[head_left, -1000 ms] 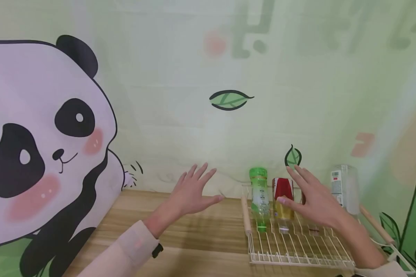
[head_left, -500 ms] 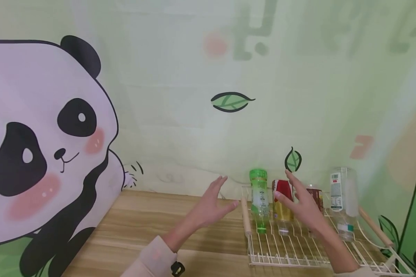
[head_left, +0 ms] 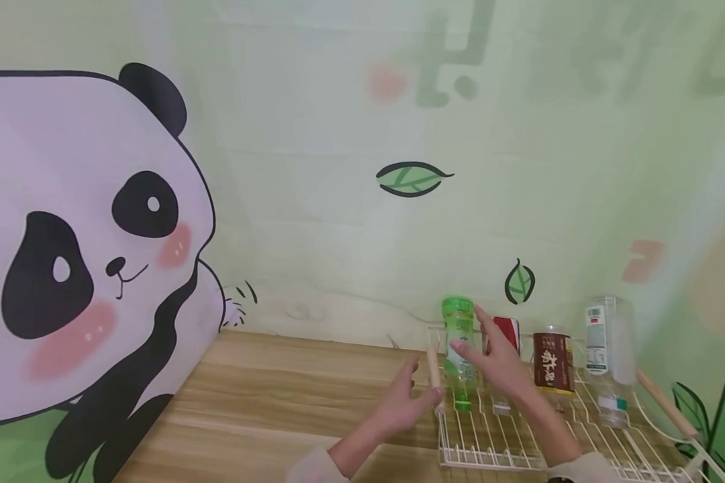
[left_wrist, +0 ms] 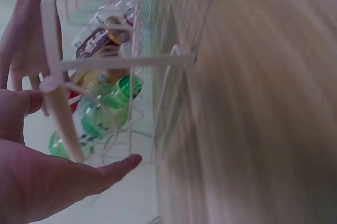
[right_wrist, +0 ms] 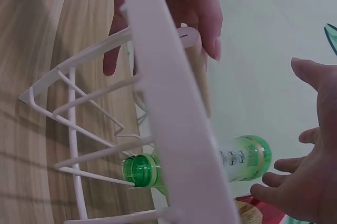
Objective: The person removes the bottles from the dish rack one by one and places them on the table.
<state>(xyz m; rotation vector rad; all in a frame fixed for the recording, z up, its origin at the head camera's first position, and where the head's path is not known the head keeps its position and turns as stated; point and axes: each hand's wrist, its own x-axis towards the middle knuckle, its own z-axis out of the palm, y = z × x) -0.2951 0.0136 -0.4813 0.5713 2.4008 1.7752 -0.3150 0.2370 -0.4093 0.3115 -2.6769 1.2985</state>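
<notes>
A green plastic bottle (head_left: pixel 459 359) stands upside down at the left end of a white wire rack (head_left: pixel 489 459), its green cap (right_wrist: pixel 139 170) downward. My right hand (head_left: pixel 500 365) is beside it with fingers spread; in the head view the thumb overlaps the bottle. The right wrist view shows a gap between that hand and the bottle. My left hand (head_left: pixel 401 401) is spread near the rack's left wooden handle (head_left: pixel 433 369). In the left wrist view the handle lies between its thumb and fingers; whether they touch it cannot be told.
Further right in the rack are a red-labelled bottle (head_left: pixel 509 335), partly hidden, a brown-labelled bottle (head_left: pixel 552 362) and a clear bottle (head_left: pixel 610 355). Another wooden handle (head_left: pixel 667 406) is at the right end. Wooden tabletop (head_left: pixel 266 396) extends left; a printed panda backdrop (head_left: pixel 314 235) hangs behind.
My left hand has moved right and down to the rack's left handle. My right hand has moved left to the green bottle, uncovering the brown-labelled one. The bottles have stayed in place.
</notes>
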